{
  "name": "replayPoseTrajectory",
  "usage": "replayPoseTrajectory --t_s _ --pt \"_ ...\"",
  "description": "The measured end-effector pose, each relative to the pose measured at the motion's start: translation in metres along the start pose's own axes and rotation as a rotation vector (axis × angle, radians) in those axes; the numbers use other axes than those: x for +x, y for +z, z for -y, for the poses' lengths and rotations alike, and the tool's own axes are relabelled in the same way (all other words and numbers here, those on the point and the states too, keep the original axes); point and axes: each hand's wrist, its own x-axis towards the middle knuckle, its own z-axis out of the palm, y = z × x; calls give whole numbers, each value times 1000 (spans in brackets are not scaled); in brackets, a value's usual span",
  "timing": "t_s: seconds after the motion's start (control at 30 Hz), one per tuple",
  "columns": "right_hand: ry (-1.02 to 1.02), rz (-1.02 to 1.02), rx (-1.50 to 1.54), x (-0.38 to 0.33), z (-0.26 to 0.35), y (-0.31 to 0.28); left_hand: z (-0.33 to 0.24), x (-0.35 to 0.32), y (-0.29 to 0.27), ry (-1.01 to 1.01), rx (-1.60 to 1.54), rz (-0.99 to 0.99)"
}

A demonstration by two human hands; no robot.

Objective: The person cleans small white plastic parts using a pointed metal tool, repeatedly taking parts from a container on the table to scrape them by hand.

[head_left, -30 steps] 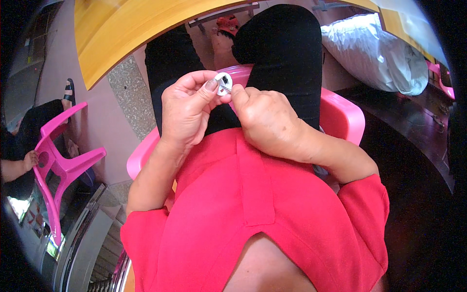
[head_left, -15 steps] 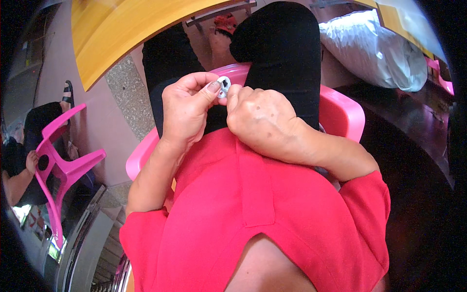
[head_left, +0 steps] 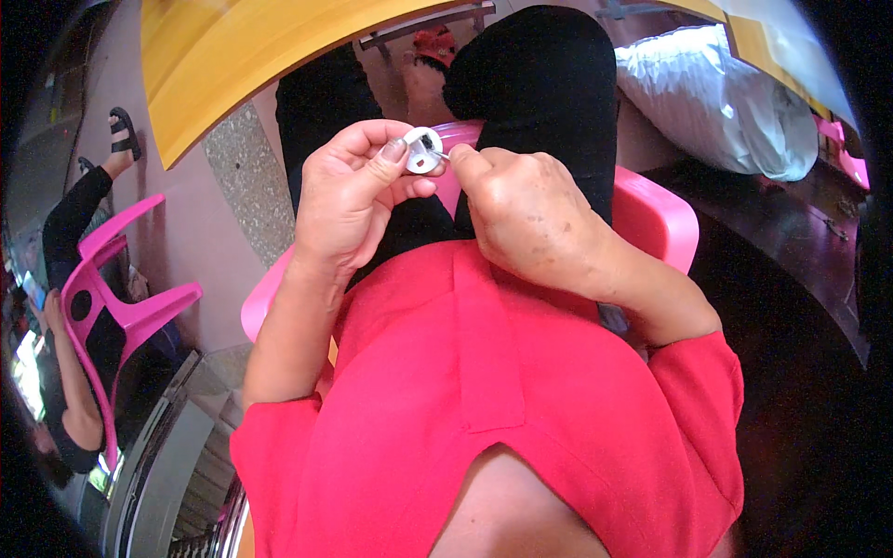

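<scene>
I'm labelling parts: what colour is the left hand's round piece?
The round piece is mostly white, seen in the head view.

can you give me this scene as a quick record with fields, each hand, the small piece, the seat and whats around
left hand: pinches the small white round piece between thumb and fingers
right hand: grips a thin tool, mostly hidden, its tip at the piece
piece details: one dark patch, one small reddish spot
hands' place: above the lap
seat: pink chair
ahead: yellow wooden table
ahead right: stuffed white bag
left: another person's arm by a second pink chair
</scene>
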Motion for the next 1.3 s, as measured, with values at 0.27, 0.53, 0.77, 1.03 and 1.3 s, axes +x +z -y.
replayPoseTrajectory --t_s 0.27,0.53,0.77,1.03,1.3 --pt "-39 -1 -84 -2 4 -2 -2 -1 0 -16 40 40" --pt "-94 10 -156 -3 4 1 1 -2 4 -26 41 36" --pt "-187 31 -211 -4 2 3 7 -3 1 -20 79 -1" --pt "-281 156 -332 -4 6 -7 10 -5 2 -6 227 6" --pt "-265 176 -223 -2 1 -13 7 -6 3 19 320 33"
